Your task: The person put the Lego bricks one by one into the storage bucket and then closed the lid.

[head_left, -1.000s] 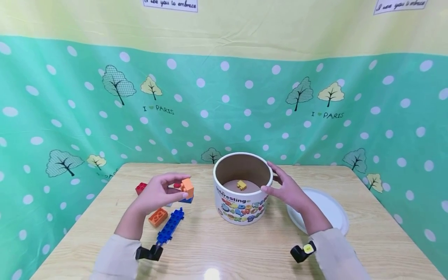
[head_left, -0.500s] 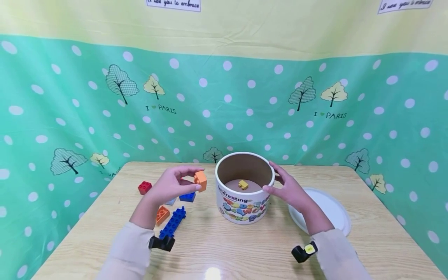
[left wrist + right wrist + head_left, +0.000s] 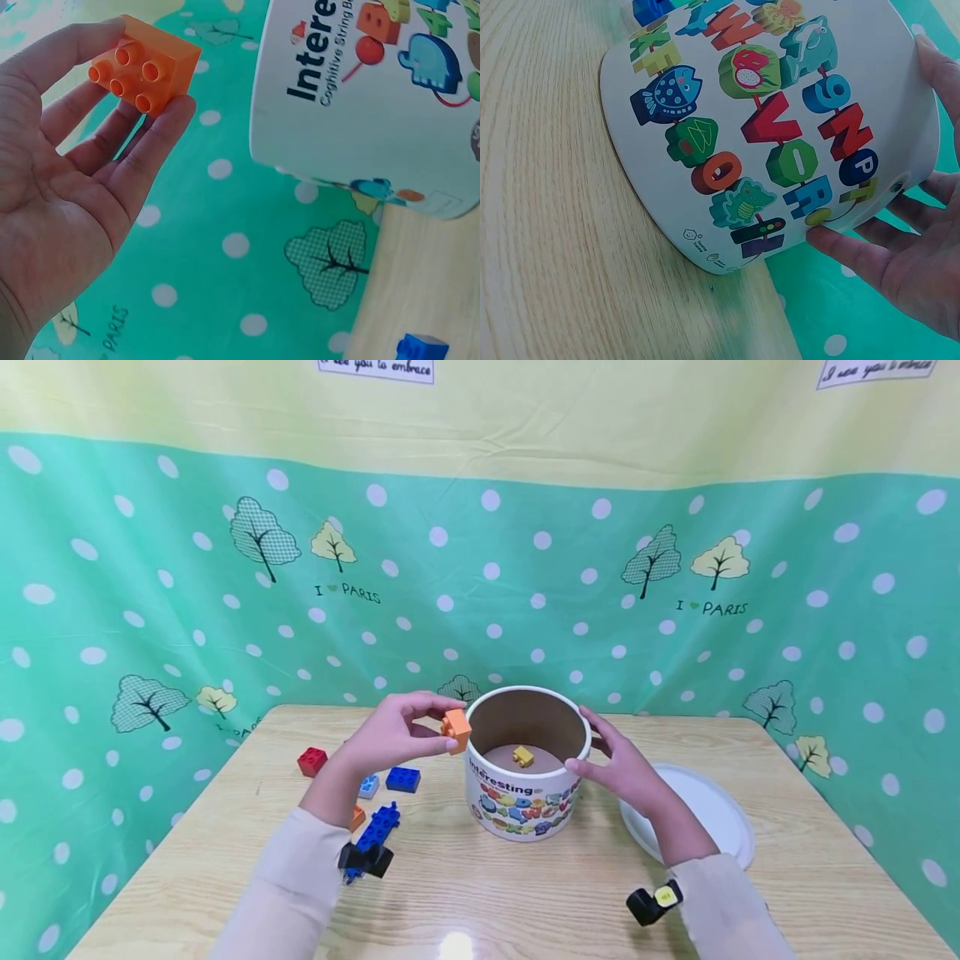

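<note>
Has moved orange brick (image 3: 458, 730), pinched in left hand (image 3: 401, 729), rightward beside tub's (image 3: 517, 818) left rim, toward table's (image 3: 510, 902) far edge; holds tub with right hand (image 3: 621, 770).

yellow-over-green curtain (image 3: 517, 572) | printed trees (image 3: 721, 558) | white dots (image 3: 491, 500) | pale wood-grain table (image 3: 525, 893)

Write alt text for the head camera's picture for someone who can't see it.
A person's left-hand grip pinches an orange brick beside an open white tub with a yellow brick inside; the right-hand grip touches the tub's right side. Loose bricks lie left on the wooden table, a white lid right.
</note>
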Motion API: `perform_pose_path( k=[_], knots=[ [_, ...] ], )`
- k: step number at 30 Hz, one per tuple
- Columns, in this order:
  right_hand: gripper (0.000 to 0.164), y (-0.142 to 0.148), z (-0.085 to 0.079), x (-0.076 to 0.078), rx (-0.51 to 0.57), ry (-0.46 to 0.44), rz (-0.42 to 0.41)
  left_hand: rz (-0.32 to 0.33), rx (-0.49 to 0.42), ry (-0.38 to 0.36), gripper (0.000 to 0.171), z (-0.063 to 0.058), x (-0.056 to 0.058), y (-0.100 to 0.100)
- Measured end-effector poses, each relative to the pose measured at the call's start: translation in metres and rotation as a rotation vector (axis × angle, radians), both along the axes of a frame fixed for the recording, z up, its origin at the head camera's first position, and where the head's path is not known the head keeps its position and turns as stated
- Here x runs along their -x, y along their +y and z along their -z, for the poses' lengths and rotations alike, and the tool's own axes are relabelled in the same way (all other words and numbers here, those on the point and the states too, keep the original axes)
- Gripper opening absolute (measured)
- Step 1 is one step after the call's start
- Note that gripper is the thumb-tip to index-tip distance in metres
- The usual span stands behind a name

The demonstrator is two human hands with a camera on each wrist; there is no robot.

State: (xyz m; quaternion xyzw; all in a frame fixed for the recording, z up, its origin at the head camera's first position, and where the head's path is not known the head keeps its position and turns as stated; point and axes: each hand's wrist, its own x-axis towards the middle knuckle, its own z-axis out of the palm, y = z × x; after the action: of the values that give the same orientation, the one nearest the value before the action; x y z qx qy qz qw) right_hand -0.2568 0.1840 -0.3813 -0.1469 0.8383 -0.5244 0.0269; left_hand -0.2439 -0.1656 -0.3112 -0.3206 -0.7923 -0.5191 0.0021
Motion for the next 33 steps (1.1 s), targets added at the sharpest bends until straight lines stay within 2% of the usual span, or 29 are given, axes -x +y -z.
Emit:
perform_pose_path(
  k=[10, 15, 21, 27, 33],
  knots=[
    [0.094, 0.001, 0.001, 0.000, 0.003, -0.008, -0.003, 0.021, 0.038, -0.009, 0.044, -0.016, 0.013, 0.021],
    [0.094, 0.002, 0.000, 0.000, 0.007, -0.008, -0.006, 0.010, 0.080, -0.032, 0.046, -0.023, 0.024, 0.034],
    [0.094, 0.002, -0.001, -0.001, 0.014, -0.002, -0.014, 0.035, 0.091, -0.036, 0.046, -0.032, 0.037, 0.049],
    [0.094, 0.001, -0.003, -0.002, 0.007, -0.006, -0.015, 0.045, 0.139, -0.068, 0.047, -0.037, 0.046, 0.060],
    [0.096, 0.002, -0.002, -0.001, -0.007, -0.019, -0.010, 0.082, 0.173, -0.054, 0.046, -0.039, 0.056, 0.074]
  ],
)
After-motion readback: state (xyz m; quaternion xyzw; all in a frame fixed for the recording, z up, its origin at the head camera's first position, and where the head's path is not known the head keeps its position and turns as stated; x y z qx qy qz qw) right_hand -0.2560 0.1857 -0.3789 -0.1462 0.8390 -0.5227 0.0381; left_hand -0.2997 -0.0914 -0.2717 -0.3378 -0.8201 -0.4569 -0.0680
